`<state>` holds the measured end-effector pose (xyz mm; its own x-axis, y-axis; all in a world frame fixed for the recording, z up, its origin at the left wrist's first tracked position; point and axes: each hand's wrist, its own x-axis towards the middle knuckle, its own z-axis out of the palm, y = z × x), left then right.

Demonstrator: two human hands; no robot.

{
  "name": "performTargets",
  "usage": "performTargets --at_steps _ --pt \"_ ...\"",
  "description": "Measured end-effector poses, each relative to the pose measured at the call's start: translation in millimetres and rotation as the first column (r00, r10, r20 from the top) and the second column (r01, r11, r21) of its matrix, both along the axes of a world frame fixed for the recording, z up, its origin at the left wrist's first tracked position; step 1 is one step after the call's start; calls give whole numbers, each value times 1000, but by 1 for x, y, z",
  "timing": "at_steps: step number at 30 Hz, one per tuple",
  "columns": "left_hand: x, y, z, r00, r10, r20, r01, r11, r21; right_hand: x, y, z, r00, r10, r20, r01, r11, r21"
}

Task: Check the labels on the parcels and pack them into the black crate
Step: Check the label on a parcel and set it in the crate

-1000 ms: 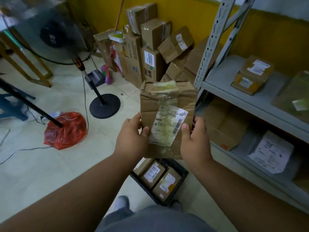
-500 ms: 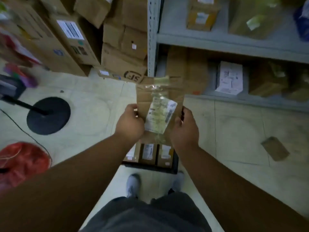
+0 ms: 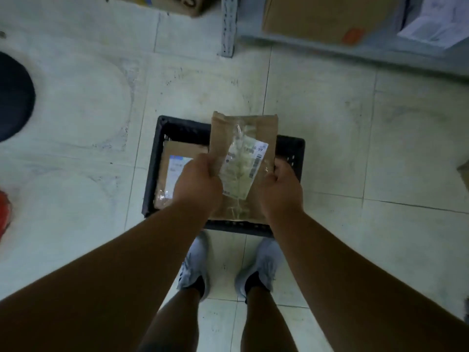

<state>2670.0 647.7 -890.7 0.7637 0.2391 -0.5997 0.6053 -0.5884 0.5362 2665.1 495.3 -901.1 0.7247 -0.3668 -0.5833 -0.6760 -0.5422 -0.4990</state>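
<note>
I hold a brown cardboard parcel with a taped white label between both hands, directly above the black crate on the floor. My left hand grips the parcel's left edge and my right hand grips its right edge. The label faces up. Inside the crate, on its left side, lies another brown parcel with a white and blue label. The held parcel and my hands hide the crate's middle and right part.
A grey metal shelf post stands just beyond the crate, with cardboard boxes on the lowest shelf at the upper right. A black round fan base sits at the left. My two shoes stand right behind the crate.
My head has tilted down, so the crate is now straight below. The parcel, held in both hands throughout, has come down over the crate.
</note>
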Motion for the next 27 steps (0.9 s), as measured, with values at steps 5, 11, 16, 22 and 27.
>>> performTargets --at_steps 5,11,16,22,27 --pt "-5 7 -89 976 -198 -86 200 980 14 -2 6 -99 995 -75 -61 77 997 31" --pt "-8 11 -153 921 -356 -156 379 912 158 -8 20 -156 980 -149 -132 158 986 61" --pt "-12 11 -167 802 -539 -258 595 761 260 -8 13 -176 969 7 -247 -3 1000 16" --pt "-24 7 -158 538 -688 -487 843 425 331 1 13 -172 888 284 -362 -313 949 -24" --pt "-8 3 -94 639 -680 -359 769 557 313 13 14 -91 876 409 -254 -451 882 -135"
